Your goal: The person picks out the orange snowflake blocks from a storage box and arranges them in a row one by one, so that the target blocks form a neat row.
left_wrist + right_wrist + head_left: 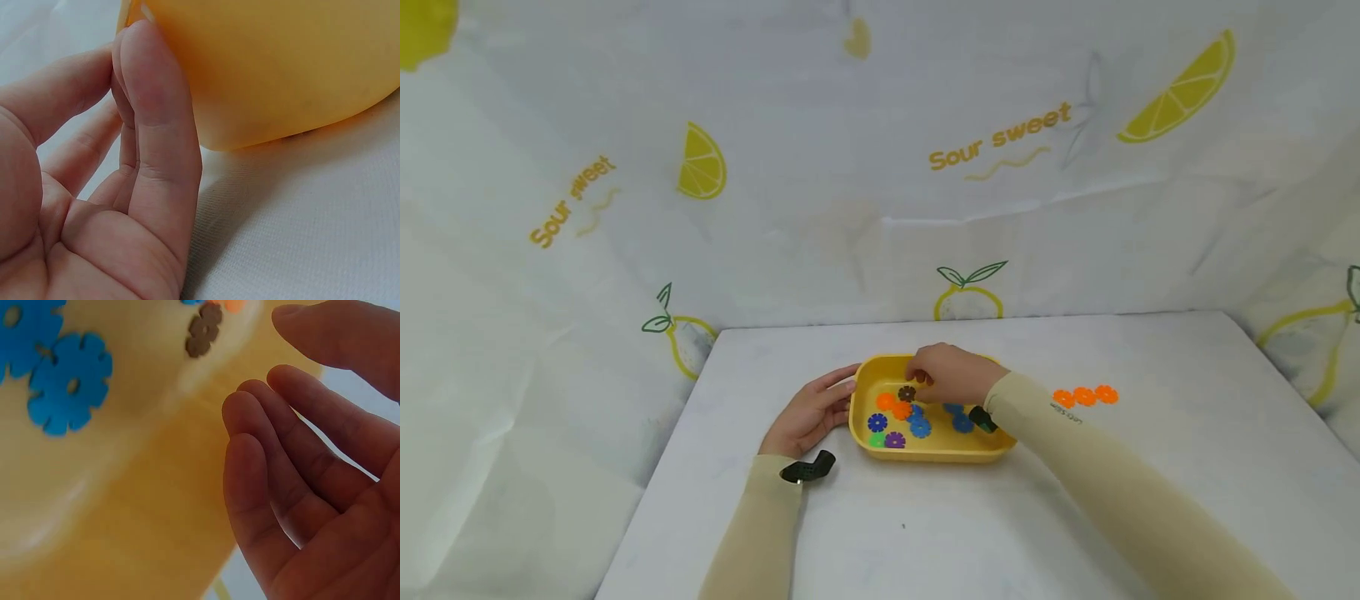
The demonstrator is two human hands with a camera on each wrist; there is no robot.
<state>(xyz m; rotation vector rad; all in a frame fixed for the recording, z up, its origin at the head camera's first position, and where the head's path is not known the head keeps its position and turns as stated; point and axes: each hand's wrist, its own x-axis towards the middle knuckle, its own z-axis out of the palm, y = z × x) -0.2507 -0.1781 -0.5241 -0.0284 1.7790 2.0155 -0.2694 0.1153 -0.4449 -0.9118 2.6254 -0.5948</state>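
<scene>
A yellow plastic tray (932, 457) stands on the table and holds several notched, flower-shaped discs. My left hand (812, 415) is at its left end; in the left wrist view the extended fingertips touch the tray's wall (269, 81). Over the tray's far side reaches my right hand (953, 373), its thumb and fingers apart with nothing between them in the right wrist view. Nearest its fingertips lies a brown disc (907, 394). Around it are orange discs (886, 402), light blue discs (920, 427), a dark blue one (877, 422), a purple one (895, 439) and a green one (877, 440).
Right of the tray, orange discs (1084, 396) lie in a row on the white tabletop (925, 533), beside the right sleeve. Behind the table hangs a white cloth (820, 242) printed with lemons. A black wrist device (808, 468) is on the left cuff.
</scene>
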